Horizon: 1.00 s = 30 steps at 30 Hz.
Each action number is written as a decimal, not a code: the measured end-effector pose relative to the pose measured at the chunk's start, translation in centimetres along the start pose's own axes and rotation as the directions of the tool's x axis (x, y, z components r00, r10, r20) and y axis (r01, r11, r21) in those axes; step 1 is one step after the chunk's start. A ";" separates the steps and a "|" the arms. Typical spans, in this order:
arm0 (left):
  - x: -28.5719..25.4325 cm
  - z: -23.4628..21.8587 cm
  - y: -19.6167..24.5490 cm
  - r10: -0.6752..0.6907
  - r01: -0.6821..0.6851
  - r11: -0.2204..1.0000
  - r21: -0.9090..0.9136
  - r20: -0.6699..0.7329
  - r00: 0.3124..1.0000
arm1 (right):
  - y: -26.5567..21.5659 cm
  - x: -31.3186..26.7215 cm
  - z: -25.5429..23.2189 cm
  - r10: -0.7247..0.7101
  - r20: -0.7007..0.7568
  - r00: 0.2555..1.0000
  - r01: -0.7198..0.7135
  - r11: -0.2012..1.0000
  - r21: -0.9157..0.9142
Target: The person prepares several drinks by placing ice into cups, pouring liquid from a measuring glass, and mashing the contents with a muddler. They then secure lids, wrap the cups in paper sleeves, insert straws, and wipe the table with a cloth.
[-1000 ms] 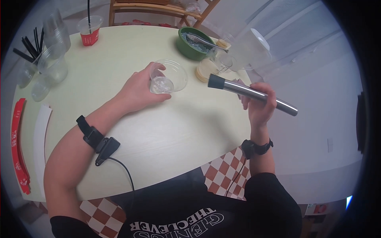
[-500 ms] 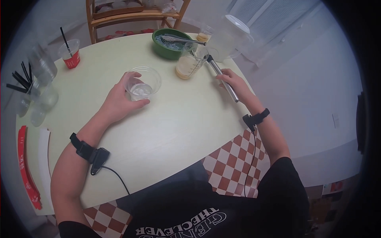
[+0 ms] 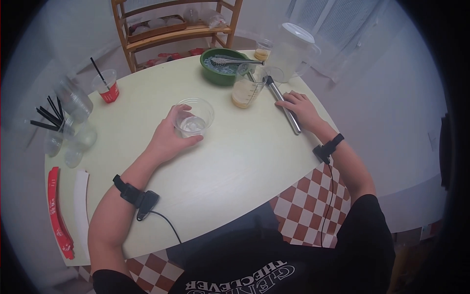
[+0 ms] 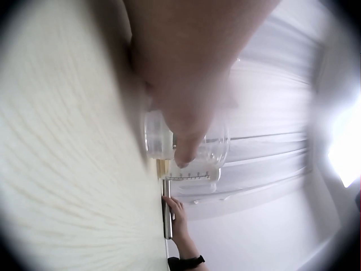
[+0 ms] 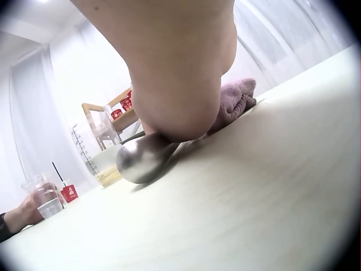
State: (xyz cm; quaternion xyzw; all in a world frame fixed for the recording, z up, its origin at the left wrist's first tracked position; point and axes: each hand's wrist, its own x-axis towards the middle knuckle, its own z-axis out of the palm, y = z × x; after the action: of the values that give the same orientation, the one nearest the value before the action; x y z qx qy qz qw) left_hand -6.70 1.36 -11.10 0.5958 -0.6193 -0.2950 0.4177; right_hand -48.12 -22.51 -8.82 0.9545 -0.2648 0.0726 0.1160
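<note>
Clear cup (image 3: 199, 120) sits between thumb and fingers of the left hand (image 3: 167, 139).

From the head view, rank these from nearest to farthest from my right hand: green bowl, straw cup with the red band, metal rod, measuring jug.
Nearest to your right hand first:
1. Metal rod, right at the hand
2. Measuring jug, to its left
3. Green bowl, behind the jug
4. Straw cup, far left

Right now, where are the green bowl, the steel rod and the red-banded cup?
Green bowl (image 3: 215, 77): head view, outer wall.
Steel rod (image 3: 293, 123): head view, lower shaft.
Red-banded cup (image 3: 110, 93): head view, red band.
</note>
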 end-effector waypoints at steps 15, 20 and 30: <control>0.1 0.3 -0.4 0.039 -0.040 0.999 -0.011 -0.021 0.999 | 1.0 -0.7 0.1 -0.142 -0.124 0.982 0.130 0.987 -0.096; 0.0 0.3 0.1 0.018 -0.018 0.999 -0.033 -0.014 1.000 | 1.0 -0.3 0.1 -0.140 -0.140 0.980 0.127 0.987 -0.098; 0.4 0.4 -0.8 0.029 -0.029 0.999 -0.043 -0.013 1.000 | -9.0 1.7 -3.3 0.076 -0.134 0.988 0.004 0.853 0.521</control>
State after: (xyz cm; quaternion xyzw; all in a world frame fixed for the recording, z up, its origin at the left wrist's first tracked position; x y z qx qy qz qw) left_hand -6.67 0.84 -11.92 0.5793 -0.6187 -0.2986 0.4387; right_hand -42.23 -14.95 -6.95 0.9371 -0.2437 0.2148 -0.1280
